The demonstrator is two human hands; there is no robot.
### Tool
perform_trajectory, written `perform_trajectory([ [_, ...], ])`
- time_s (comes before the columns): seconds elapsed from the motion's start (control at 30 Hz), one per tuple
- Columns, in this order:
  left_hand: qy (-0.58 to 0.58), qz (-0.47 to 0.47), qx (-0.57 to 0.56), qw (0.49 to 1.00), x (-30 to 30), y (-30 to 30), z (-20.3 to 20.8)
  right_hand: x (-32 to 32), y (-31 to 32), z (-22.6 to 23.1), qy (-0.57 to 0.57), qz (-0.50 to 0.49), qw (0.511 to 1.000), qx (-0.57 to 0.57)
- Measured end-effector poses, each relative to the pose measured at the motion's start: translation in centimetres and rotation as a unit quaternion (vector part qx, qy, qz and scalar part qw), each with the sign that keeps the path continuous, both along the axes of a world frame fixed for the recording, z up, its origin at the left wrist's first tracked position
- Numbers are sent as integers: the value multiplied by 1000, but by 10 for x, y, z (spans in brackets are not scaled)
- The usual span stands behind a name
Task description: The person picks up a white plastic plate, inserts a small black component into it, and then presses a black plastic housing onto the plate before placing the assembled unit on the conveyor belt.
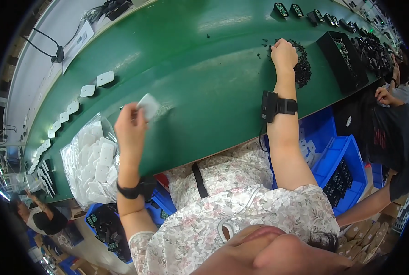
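Head view: white plate [148,105] in left grip [130,124]

The scene is brightly and evenly lit from overhead. Broad pale glare streaks lie across the far part of the green table [204,68], and shadows are short and soft. The fisheye lens bends the table edges strongly and leaves a black rim around the view. Detail softens toward the edges, and the near bottom is blurred.
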State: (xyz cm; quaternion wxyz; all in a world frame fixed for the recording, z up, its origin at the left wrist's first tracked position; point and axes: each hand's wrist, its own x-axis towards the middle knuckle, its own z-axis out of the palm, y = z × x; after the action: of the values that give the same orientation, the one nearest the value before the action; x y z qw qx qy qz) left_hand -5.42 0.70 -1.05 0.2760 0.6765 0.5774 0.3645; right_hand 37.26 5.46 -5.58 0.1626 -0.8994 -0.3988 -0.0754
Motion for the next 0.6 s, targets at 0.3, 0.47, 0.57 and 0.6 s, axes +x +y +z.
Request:
perform_trajectory([
  [0.3,-328,-140,-95,929,89,19,-29,-32,-7,25,35,67,994,83],
  [0.47,-298,-109,-105,943,84,18,-37,-90,-4,26,384,283,853,210],
  [0.57,-238,-81,-61,966,84,14,-35,-142,-21,35,619,403,656,155],
  [0.6,-249,-79,-51,964,85,12,-34,-151,-23,33,629,407,650,127],
])
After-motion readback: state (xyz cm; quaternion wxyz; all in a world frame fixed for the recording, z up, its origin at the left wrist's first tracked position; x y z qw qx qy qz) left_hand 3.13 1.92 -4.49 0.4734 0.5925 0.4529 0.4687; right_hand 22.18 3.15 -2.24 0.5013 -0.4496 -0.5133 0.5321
